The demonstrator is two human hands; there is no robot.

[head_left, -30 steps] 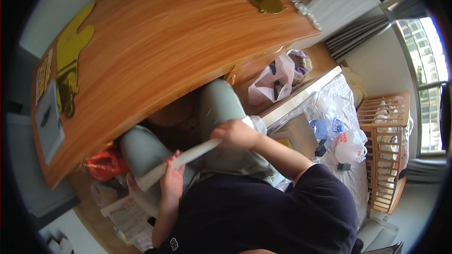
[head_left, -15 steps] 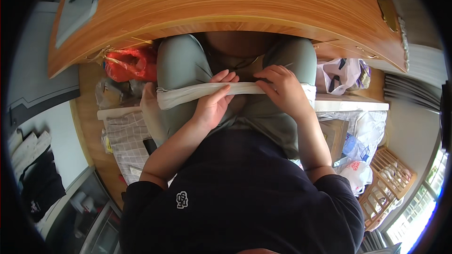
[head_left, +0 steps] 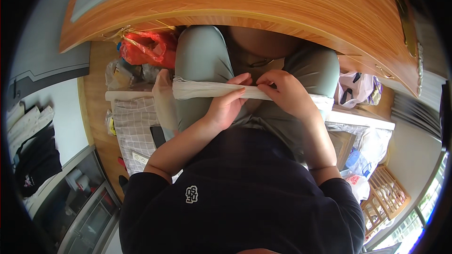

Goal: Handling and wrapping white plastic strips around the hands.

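Observation:
A long hank of white thread [head_left: 195,89] stretches flat across my thighs, its looped left end resting on my left leg. My left hand [head_left: 227,107] is closed around its middle, thumb in front and fingers behind. Close beside it, my right hand [head_left: 291,93] lies over the hank with curled fingers. Its thumb and forefinger meet in a pinch at the upper edge of the thread; whether a single strand is between them is too small to tell. The right end of the hank comes out below that hand on my right leg.
A wooden desk [head_left: 263,0] curves across in front of my knees. To the left are a red plastic bag [head_left: 150,49] and a checked cloth [head_left: 134,122] with a dark phone-like slab [head_left: 157,135]. On the right sit a pale bag [head_left: 355,87] and a wooden rack [head_left: 386,193].
The view has shifted, so everything appears farther right. My right hand has come closer to my left, and its thumb and forefinger have closed from a looser pose into a pinch.

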